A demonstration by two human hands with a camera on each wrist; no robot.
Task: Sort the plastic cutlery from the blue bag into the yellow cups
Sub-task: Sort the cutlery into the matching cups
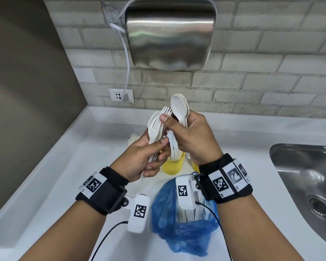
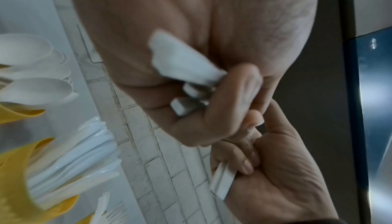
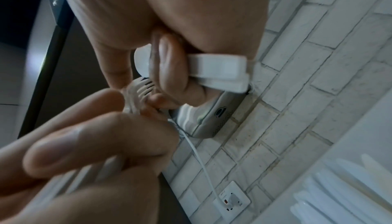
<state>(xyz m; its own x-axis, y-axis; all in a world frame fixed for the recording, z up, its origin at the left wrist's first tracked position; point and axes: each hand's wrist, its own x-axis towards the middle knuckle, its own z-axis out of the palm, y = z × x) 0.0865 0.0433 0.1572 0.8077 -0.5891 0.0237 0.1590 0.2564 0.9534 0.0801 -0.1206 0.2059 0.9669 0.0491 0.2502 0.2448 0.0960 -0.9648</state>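
Note:
Above the counter my left hand (image 1: 159, 147) grips a bunch of white plastic forks (image 1: 155, 127) by their handles, tines up. Beside it my right hand (image 1: 177, 127) grips a stack of white spoons (image 1: 179, 108), bowls up, and its thumb rests against the fork tines. The right wrist view shows the spoon handles (image 3: 220, 71) under my curled fingers and the fork tines (image 3: 141, 90) close by. Below the hands a yellow cup (image 1: 172, 165) holds white knives. A second yellow cup (image 1: 195, 166) is mostly hidden behind my right wrist. The blue bag (image 1: 183, 228), with cutlery inside, lies nearest me.
In the left wrist view a yellow cup (image 2: 19, 115) holds spoons, and fork tines (image 2: 110, 207) show lower down. A steel sink (image 1: 307, 185) lies at the right. A hand dryer (image 1: 169, 34), its cable and a wall socket (image 1: 120, 95) are on the brick wall behind the white counter (image 1: 64, 166).

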